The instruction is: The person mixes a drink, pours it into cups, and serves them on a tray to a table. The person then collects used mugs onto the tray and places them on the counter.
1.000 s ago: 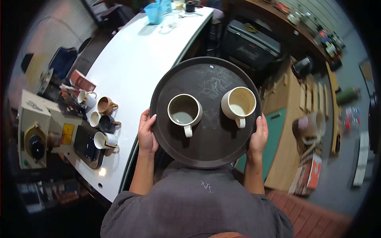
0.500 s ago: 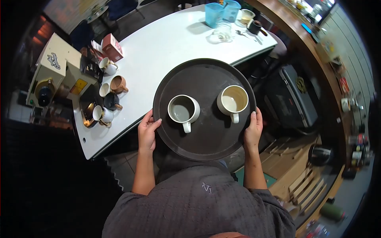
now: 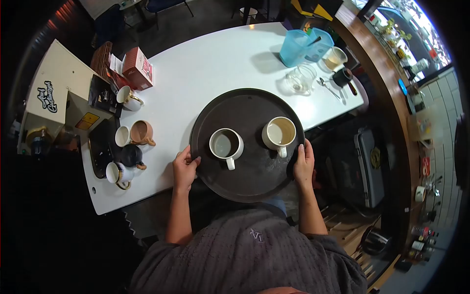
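A round dark brown serving tray point(image 3: 247, 183) is held level in front of my body. My left hand point(image 3: 185, 169) grips its left rim, thumb on top and fingers underneath. At the right rim my right hand point(image 3: 304, 164) holds it the same way. Two mugs stand upright on the tray, apart from each other: a white mug with a grey inside point(image 3: 226, 147) on the left and a cream mug point(image 3: 279, 134) on the right. Both handles point toward me. I see no drink in the left mug; the right one has a pale inside.
Beyond the tray is a white counter point(image 3: 196, 66). Several cups, including a brown mug point(image 3: 142, 132), stand at its left by a coffee machine point(image 3: 63, 93) and a red box point(image 3: 138, 68). Blue pitchers point(image 3: 294, 48), a glass jug point(image 3: 301, 78) and a spoon point(image 3: 329, 88) are at the right.
The view has turned and the counter appears nearer, with the tray now overlapping its front more. Both hands keep their grip on the tray, and the mugs stay on it.
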Demonstrator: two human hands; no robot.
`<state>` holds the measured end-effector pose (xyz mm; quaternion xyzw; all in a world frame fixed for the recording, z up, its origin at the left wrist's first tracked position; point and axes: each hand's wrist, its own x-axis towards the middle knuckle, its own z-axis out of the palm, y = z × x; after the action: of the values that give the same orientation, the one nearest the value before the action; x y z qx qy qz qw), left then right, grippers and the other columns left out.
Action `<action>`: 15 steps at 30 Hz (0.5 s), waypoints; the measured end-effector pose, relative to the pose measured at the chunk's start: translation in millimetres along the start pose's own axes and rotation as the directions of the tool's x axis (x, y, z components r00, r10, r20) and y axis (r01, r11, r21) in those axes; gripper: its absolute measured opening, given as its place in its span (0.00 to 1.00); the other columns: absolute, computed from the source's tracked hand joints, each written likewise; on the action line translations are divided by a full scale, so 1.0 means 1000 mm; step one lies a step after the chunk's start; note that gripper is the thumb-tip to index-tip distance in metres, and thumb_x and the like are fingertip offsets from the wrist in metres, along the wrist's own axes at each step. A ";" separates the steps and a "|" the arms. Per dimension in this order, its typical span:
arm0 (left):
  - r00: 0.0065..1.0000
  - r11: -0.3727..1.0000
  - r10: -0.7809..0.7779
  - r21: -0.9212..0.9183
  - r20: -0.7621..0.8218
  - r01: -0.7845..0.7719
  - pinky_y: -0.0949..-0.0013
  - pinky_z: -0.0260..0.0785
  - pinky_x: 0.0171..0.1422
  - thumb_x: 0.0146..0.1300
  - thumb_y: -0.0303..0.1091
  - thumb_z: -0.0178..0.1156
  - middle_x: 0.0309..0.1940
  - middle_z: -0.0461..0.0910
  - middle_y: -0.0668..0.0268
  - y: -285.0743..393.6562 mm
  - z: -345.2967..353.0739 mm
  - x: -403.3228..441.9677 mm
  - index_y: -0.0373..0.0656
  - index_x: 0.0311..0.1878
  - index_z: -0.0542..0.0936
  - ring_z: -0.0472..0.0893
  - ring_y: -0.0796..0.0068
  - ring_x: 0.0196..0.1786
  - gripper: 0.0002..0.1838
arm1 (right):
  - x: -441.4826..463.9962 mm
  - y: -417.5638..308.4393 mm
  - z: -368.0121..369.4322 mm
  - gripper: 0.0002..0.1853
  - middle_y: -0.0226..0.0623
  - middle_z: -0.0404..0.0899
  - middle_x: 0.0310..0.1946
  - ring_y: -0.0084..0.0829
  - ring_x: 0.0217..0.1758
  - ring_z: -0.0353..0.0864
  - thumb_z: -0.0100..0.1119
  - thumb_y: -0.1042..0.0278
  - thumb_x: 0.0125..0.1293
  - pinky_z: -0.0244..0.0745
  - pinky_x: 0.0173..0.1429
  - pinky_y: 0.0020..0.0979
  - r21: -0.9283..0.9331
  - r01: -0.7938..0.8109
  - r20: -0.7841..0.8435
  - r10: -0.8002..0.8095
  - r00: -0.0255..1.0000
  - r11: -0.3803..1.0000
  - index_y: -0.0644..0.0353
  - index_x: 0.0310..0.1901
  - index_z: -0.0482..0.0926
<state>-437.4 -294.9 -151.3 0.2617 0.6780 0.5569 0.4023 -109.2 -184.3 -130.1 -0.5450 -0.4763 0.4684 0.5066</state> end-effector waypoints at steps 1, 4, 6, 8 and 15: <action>0.999 0.998 0.044 0.035 -0.012 -0.044 0.76 0.74 0.46 0.57 0.12 0.60 0.40 0.76 0.65 -0.005 0.002 0.012 0.30 0.63 0.72 0.79 0.79 0.41 0.27 | 0.012 0.003 0.005 0.19 0.39 0.78 0.52 0.25 0.54 0.75 0.43 0.67 0.77 0.67 0.61 0.26 -0.002 -0.003 0.012 0.003 1.000 1.000 0.69 0.62 0.67; 0.993 0.987 0.107 0.130 -0.053 -0.099 0.75 0.74 0.45 0.55 0.13 0.62 0.39 0.74 0.65 -0.009 0.006 0.039 0.30 0.62 0.73 0.78 0.78 0.40 0.28 | 0.046 0.020 0.014 0.18 0.40 0.78 0.50 0.26 0.52 0.76 0.44 0.68 0.75 0.69 0.58 0.27 -0.083 0.040 0.043 -0.036 0.998 0.996 0.68 0.61 0.70; 0.987 0.979 0.133 0.168 -0.085 -0.118 0.74 0.74 0.45 0.53 0.13 0.63 0.40 0.74 0.64 -0.006 0.010 0.051 0.31 0.61 0.74 0.77 0.77 0.40 0.29 | 0.067 0.024 0.017 0.17 0.41 0.79 0.49 0.27 0.51 0.77 0.50 0.69 0.73 0.71 0.57 0.27 -0.236 -0.050 0.035 0.060 0.998 0.970 0.69 0.59 0.73; 0.988 0.978 0.098 0.193 -0.118 -0.074 0.74 0.73 0.46 0.54 0.13 0.62 0.39 0.74 0.65 0.000 0.014 0.057 0.31 0.61 0.74 0.77 0.77 0.40 0.28 | 0.087 0.026 0.021 0.18 0.41 0.79 0.48 0.28 0.49 0.78 0.52 0.69 0.71 0.72 0.55 0.28 -0.278 -0.008 0.084 0.032 0.996 0.960 0.69 0.57 0.74; 0.961 0.896 0.111 0.444 -0.255 0.015 0.70 0.71 0.42 0.50 0.20 0.67 0.35 0.75 0.64 -0.007 0.023 0.072 0.34 0.59 0.77 0.75 0.74 0.34 0.28 | 0.148 0.022 0.032 0.20 0.47 0.80 0.40 0.36 0.37 0.78 0.61 0.68 0.63 0.74 0.46 0.33 -0.502 0.169 0.272 -0.030 0.962 0.848 0.71 0.53 0.78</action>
<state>-456.4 -225.8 -177.4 0.2834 0.8288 0.4289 0.2208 -124.4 -34.9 -157.7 -0.5716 -0.6737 0.3606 0.2988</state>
